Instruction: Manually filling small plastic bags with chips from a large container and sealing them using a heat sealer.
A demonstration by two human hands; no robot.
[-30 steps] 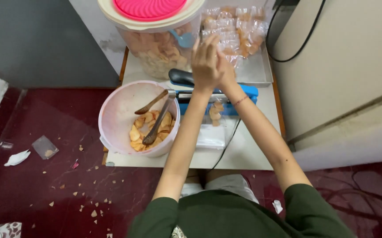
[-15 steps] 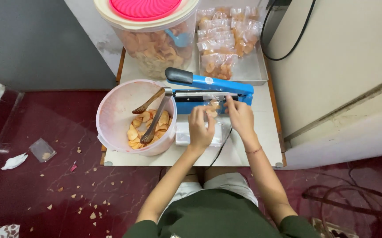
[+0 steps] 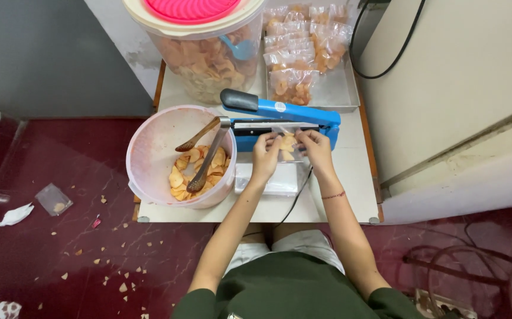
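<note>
Head view shows us pinching a small clear bag of chips (image 3: pixel 287 143) between our left hand (image 3: pixel 266 155) and right hand (image 3: pixel 316 149), both grips clamped on its edges, just before the blue heat sealer (image 3: pixel 279 115) on the white surface (image 3: pixel 350 189), beside a pink tub (image 3: pixel 149 153).

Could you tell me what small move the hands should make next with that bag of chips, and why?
Probably slide the small clear bag forward so its open top lies on the blue sealer bar: both hands, left hand and right hand, hold it just in front, with the sealer arm raised.
</note>
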